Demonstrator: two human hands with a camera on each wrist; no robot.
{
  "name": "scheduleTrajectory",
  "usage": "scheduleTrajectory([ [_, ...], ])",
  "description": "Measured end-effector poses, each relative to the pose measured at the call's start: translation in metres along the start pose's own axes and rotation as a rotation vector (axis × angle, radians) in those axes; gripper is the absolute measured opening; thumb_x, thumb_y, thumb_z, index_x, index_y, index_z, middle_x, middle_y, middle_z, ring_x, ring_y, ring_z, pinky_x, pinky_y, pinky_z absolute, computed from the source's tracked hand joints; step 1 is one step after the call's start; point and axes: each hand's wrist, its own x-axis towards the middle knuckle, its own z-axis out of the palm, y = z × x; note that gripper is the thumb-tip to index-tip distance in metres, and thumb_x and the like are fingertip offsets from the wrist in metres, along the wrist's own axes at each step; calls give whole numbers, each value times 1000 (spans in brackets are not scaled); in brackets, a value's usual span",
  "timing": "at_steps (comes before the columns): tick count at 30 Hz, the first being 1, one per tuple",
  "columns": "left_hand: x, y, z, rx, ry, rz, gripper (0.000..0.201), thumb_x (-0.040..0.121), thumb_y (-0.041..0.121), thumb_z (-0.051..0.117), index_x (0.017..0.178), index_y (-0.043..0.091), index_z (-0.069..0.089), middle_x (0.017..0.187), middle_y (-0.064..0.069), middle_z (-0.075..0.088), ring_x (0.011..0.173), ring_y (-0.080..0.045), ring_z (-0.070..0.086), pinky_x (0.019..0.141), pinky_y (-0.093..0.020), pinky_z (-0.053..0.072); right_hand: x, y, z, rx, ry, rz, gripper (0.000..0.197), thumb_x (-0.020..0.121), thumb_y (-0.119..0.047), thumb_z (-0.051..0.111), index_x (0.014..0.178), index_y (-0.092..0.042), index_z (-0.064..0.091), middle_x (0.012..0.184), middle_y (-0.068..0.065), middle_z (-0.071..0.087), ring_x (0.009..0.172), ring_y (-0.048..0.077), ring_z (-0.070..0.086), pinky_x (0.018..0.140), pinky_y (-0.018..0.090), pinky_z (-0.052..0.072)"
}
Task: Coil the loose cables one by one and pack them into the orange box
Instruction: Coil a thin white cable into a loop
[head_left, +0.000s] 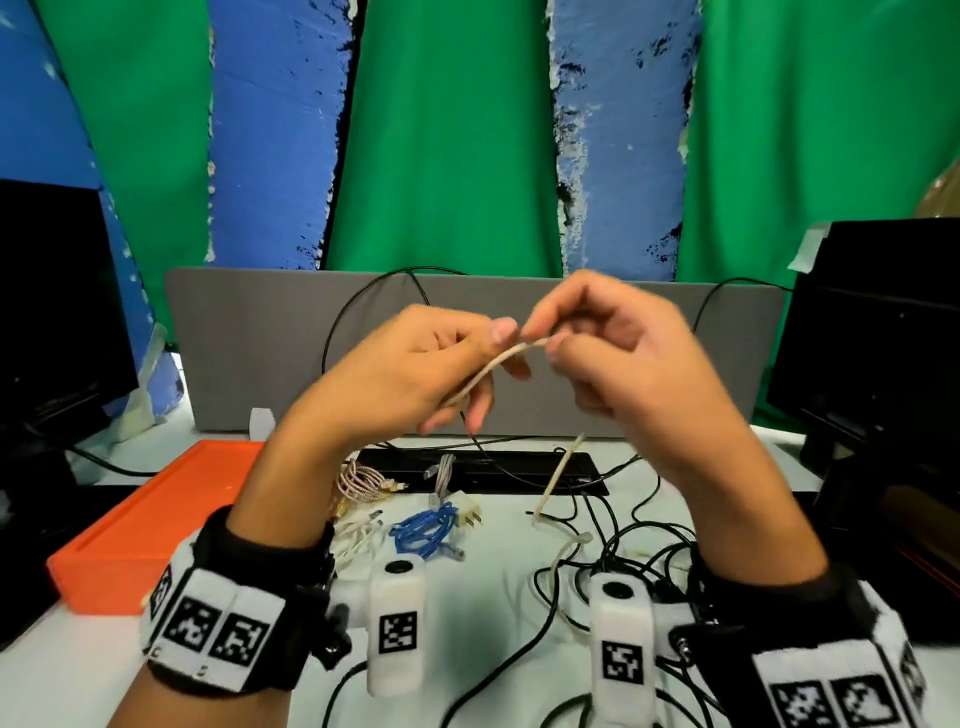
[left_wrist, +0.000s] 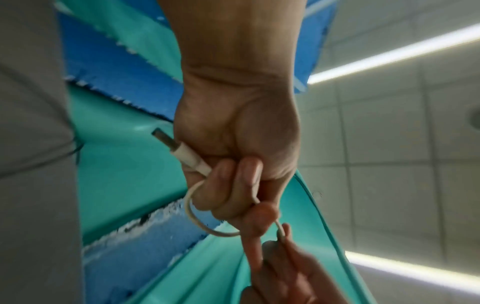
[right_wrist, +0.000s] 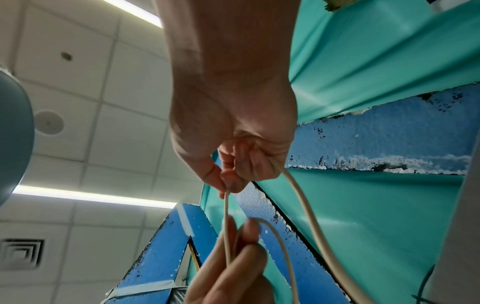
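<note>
The orange box (head_left: 130, 525) is sitting at the left on the white table (head_left: 483, 613), open side up; just right of it, small coiled cables are lying in a cluster, among them a blue cable (head_left: 423, 530); above them the left hand (head_left: 415, 364) is gripping the cream cable (head_left: 498, 364), fingers curling round a small loop with the USB plug (left_wrist: 182, 150) sticking out past the palm; the right hand (head_left: 613, 353) is meeting it almost fingertip to fingertip, pinching the same cable between thumb and forefinger; the cable's slack is hanging from this hand down to the table; loose black cables (head_left: 623, 551) are sprawling at the right.
</note>
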Motion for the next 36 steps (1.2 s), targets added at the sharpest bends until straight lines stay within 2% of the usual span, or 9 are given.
scheduleTrajectory([
  [7,1,-1,3,-848,-174,-32,39,101,35,36,81,10,59,44,9,39,31,-5,20,35,-21,15,4,12,-2,-138,169,-34,14,101,-17,59,100,-23,72,61,-16,53,53,-1,43,54,13,34],
  [13,11,12,9,-1034,56,-114,33,102,34,34,79,16,48,37,5,31,37,-10,48,47,-23,45,7,27,1,-334,103,142,23,105,-36,47,114,-36,68,54,-5,44,41,5,39,45,28,38],
  [18,12,8,-1,-1324,266,-16,39,106,24,33,122,-4,54,65,8,50,42,-2,47,52,-16,49,3,40,4,-617,-212,297,30,107,-40,40,131,-42,58,54,-24,53,54,2,45,65,33,47],
  [20,14,3,0,-1231,358,35,37,106,18,34,127,-7,51,87,0,66,46,-4,48,65,-18,54,0,36,10,-649,-317,290,22,105,-42,42,113,-38,62,59,-13,52,57,5,46,63,34,44],
  [24,16,-1,12,-365,499,54,38,108,15,30,141,-1,39,108,-10,72,68,-16,69,81,-27,56,-3,18,14,-724,-400,180,27,102,-42,50,115,-23,64,68,-4,60,61,9,49,65,31,44],
  [27,15,-4,23,158,324,131,40,108,16,33,147,10,33,102,-1,70,90,-8,69,82,-21,52,-5,8,7,-756,-344,112,15,95,-27,54,92,-15,63,62,-2,58,56,12,45,56,34,41],
  [29,13,-6,26,371,198,110,33,106,16,37,139,15,44,87,5,67,75,-4,63,70,-24,49,-4,6,-2,-597,-210,116,10,88,-12,52,89,-19,60,54,-10,54,49,8,39,50,25,34],
  [34,7,7,25,-166,-64,18,34,106,18,35,101,19,68,56,-7,49,42,-10,34,45,-22,34,-1,9,-21,-166,60,50,16,86,-12,57,89,-25,48,68,3,50,63,27,45,53,30,35],
  [36,5,7,21,-309,-141,-1,36,106,22,33,99,5,65,50,-3,40,41,-11,29,43,-25,31,-1,12,-19,-187,88,-36,18,91,-15,63,97,-28,52,75,2,53,67,34,51,60,37,39],
])
